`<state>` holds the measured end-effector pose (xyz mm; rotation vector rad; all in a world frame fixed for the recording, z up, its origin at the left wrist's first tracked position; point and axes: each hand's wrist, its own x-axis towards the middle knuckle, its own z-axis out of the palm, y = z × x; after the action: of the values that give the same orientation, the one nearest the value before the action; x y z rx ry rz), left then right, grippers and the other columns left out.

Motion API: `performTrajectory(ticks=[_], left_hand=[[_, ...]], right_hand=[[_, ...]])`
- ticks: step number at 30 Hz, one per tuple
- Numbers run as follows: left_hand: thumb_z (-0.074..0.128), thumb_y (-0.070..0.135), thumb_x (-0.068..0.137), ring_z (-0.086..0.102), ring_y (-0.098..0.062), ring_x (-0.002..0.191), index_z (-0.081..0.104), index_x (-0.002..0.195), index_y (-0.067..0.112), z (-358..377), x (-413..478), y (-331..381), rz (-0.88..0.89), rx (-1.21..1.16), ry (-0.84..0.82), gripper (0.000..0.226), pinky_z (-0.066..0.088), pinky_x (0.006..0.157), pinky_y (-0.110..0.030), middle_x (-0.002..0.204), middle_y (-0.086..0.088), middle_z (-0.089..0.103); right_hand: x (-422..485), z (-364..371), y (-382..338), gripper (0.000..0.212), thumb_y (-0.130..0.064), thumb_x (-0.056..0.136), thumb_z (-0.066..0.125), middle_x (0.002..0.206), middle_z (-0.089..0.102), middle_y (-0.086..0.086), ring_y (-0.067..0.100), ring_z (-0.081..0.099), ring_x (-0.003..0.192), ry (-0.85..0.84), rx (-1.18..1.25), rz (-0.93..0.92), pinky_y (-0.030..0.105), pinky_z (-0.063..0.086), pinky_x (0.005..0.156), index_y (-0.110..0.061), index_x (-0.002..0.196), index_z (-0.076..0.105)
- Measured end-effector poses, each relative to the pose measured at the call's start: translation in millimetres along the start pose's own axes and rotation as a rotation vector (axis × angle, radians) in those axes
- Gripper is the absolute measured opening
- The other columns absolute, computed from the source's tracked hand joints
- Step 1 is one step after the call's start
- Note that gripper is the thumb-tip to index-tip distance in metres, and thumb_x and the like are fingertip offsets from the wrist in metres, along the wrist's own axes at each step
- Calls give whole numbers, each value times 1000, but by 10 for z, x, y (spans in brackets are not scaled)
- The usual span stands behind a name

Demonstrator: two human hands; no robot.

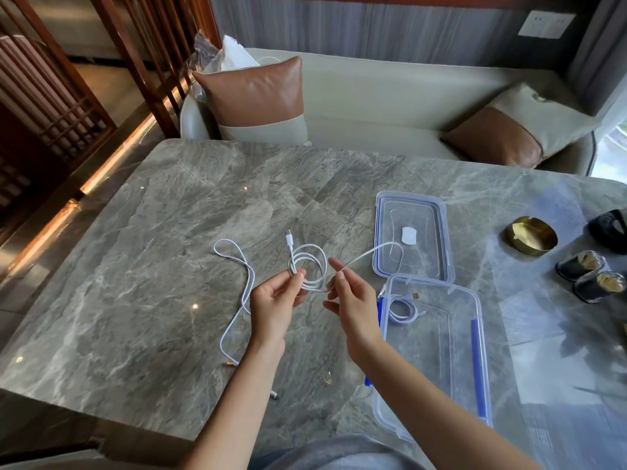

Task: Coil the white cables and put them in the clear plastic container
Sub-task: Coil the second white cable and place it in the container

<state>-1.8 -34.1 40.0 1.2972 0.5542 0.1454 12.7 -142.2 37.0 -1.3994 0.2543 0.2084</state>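
Mid-coil, our left hand (pixel 276 301) pinches the cable loops (pixel 307 266) while our right hand (pixel 353 300) grips the tail, winding next beside the container (pixel 475 337).

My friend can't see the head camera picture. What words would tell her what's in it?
Two hands coil a white cable above a grey marble table: the left hand pinches the loops, the right hand feeds the loose end. Beside them an open clear container holds one coiled cable; another cable lies uncoiled.
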Motion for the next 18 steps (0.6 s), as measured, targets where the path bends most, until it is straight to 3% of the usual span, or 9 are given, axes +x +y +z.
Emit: performTrajectory(ticks=[3, 5, 7, 10, 12, 15, 18], left_hand=[[62, 8, 85, 60, -2, 62, 72, 76, 19, -21, -12, -6, 35, 82, -82, 18, 52, 61, -12, 66, 2, 66], [62, 6, 85, 59, 0, 60, 72, 73, 19, -29, -14, 14, 46, 113, -134, 20, 51, 60, -12, 62, 6, 66], [61, 5, 86, 58, 3, 59, 72, 74, 20, -43, -11, 48, 50, 149, -178, 21, 51, 60, -11, 61, 9, 66], [59, 3, 86, 60, 4, 61, 71, 80, 18, -95, 7, 94, 46, 201, -248, 19, 51, 62, -11, 68, 6, 68], [59, 2, 86, 62, 4, 64, 71, 87, 13, -127, 19, 112, 34, 232, -300, 16, 52, 64, -11, 69, 9, 70], [58, 1, 86, 61, 5, 66, 69, 95, 3, -179, 45, 120, 29, 262, -326, 14, 51, 65, -10, 74, 7, 69], [59, 2, 85, 61, 5, 74, 70, 89, 11, -223, 47, 152, 43, 303, -414, 14, 48, 70, -8, 78, 11, 72]], right_hand=[[99, -35, -9, 29, -21, 98, 43, 86, 54, -2, 5, 58, 75, -24, -199, -72, 22, 51, 64, -18, 117, 64], [151, -64, -22, 30, -21, 97, 46, 82, 47, 0, 30, 57, 91, -32, -324, -126, 41, 51, 77, 1, 104, 64], [190, -107, -16, 34, -20, 97, 47, 73, 42, -2, 37, 53, 94, -67, -420, -150, 51, 48, 85, 11, 94, 58], [236, -158, -26, 31, -17, 97, 44, 74, 54, 8, 22, 55, 77, -185, -466, -72, 45, 54, 78, 8, 88, 60], [236, -169, -61, 26, -13, 98, 42, 79, 64, 4, 14, 61, 77, -271, -422, 19, 35, 56, 71, -2, 93, 64], [228, -171, -143, 24, -7, 97, 38, 80, 63, 3, 11, 62, 72, -378, -433, 81, 29, 55, 67, -6, 100, 62], [228, -185, -247, 22, -6, 97, 34, 76, 59, 4, 14, 61, 67, -495, -477, 190, 28, 55, 66, -7, 95, 56]])
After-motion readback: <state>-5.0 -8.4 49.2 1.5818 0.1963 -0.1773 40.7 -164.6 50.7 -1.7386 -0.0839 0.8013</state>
